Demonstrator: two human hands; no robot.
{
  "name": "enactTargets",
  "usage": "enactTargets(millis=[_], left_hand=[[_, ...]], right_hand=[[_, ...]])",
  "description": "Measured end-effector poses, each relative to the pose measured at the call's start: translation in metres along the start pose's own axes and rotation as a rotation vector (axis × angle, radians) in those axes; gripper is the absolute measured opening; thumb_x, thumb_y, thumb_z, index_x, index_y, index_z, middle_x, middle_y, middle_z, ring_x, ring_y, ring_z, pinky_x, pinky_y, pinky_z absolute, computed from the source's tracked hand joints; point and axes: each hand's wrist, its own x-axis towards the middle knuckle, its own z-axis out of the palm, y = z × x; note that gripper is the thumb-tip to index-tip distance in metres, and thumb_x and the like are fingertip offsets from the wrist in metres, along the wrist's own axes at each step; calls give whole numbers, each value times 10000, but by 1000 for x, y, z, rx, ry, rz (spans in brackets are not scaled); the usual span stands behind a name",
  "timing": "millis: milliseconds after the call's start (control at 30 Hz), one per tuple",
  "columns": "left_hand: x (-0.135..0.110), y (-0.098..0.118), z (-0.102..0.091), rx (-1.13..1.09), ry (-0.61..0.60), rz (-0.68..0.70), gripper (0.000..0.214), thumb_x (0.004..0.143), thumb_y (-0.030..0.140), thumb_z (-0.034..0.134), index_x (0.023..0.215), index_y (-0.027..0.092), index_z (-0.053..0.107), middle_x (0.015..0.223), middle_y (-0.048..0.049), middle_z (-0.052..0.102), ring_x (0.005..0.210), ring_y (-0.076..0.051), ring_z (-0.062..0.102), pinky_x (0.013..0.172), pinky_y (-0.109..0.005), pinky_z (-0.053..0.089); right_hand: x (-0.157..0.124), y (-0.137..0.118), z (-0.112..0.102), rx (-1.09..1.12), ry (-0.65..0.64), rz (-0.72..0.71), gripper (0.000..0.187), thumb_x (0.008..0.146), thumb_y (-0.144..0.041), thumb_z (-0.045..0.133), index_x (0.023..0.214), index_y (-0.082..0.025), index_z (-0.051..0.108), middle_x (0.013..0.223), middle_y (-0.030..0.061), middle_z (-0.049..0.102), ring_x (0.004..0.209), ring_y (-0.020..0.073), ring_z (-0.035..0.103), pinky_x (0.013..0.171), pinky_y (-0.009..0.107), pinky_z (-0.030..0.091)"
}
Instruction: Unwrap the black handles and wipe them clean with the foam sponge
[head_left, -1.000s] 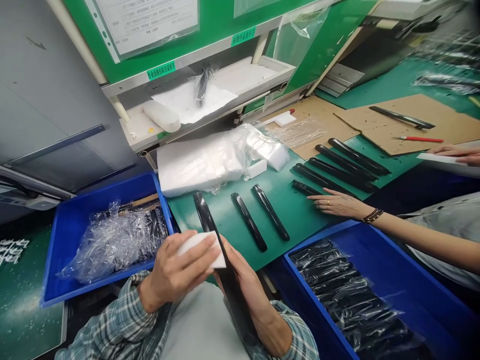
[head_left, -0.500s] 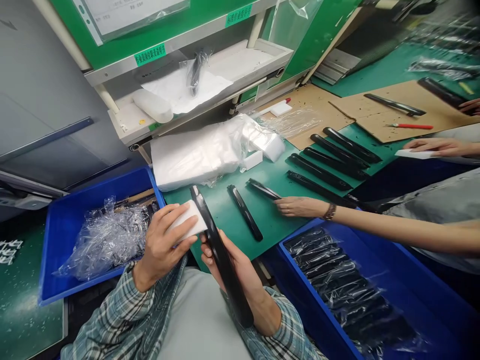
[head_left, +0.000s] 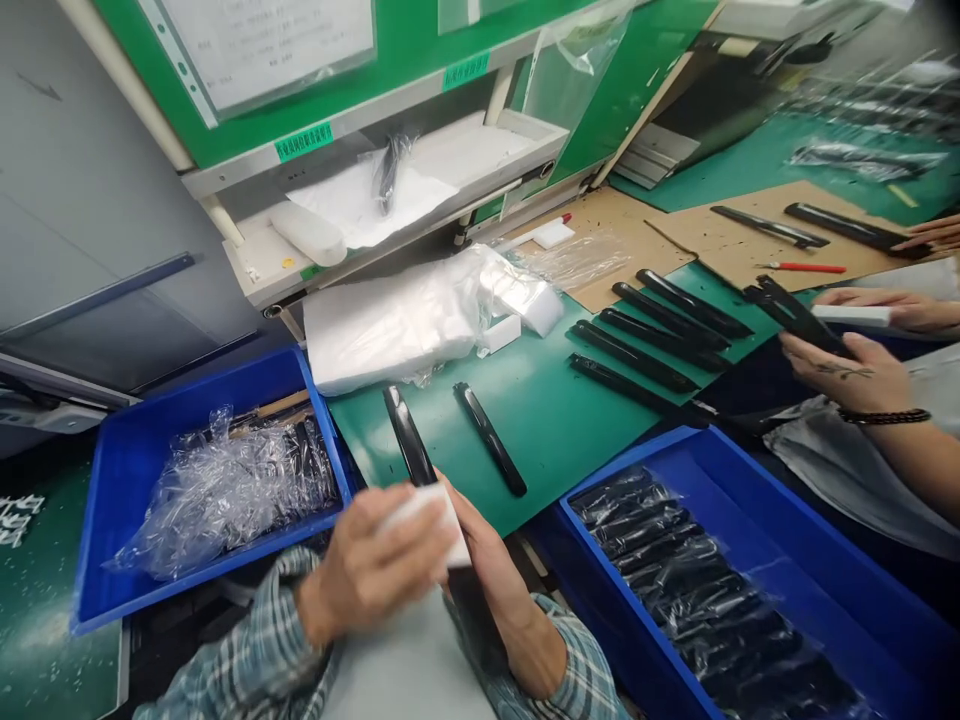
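My left hand (head_left: 375, 560), slightly smeared by motion, grips a white foam block (head_left: 454, 540) and presses it flat against a long glossy black plastic strip (head_left: 409, 435). That strip slants from the green table down toward my body. From beneath and its right side, my right hand (head_left: 491, 560) holds the strip around its middle; its fingers are partly hidden behind it. Another black strip (head_left: 491, 440) lies by itself on the green table, just right of the one in my hands.
A blue bin (head_left: 307, 375) with clear plastic film stands left; another blue bin (head_left: 750, 480) with bagged black parts stands right. White foam sheets (head_left: 390, 325) lie at the back. Several black strips (head_left: 637, 355) lie farther right, where a co-worker's hand (head_left: 855, 375) holds one.
My left hand has slid the foam block down along the strip from near its upper end toward the middle. The co-worker has picked up a black strip from the table and moved it right.
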Motion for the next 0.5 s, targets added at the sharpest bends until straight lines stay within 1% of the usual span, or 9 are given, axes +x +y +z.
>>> enactTargets(millis=[67,167,267,367,500], left_hand=[[-2,-1,-1,2,6,-8,324,1132,283,589,1394,181,749,1304,-101,831,1356,-264,662,1090,-410,601],[-3,-1,-1,53,19,-36,354,1116,296,622,1436,183,726,1342,-116,817,1371,-291,665,1105,-455,601],[-1,0,-2,41,23,19,318,1147,311,558,1357,187,762,1312,-92,828,1312,-266,693,1062,-419,615],[1,-1,-3,120,43,-30,280,1126,268,594,1318,168,771,1298,-105,831,1317,-285,692,1056,-444,618],[3,-12,-3,99,8,25,278,1142,296,572,1294,191,779,1261,-77,847,1273,-273,715,1016,-423,633]], right_hand=[[-2,-2,1,16,9,4,362,875,-540,917,1001,-222,798,898,31,728,739,185,627,679,330,562],[-4,-4,2,22,19,-13,367,874,-520,927,1063,-227,812,863,13,709,730,177,614,705,323,568],[-4,-4,1,-17,32,-20,373,855,-503,946,1060,-218,816,854,24,713,762,196,631,707,322,570],[-4,-2,-1,-18,34,-19,327,876,-481,937,1019,-211,820,847,18,710,750,176,618,702,291,549],[-3,0,-3,-87,42,-40,291,870,-470,942,984,-230,822,835,10,706,772,189,620,697,293,540]])
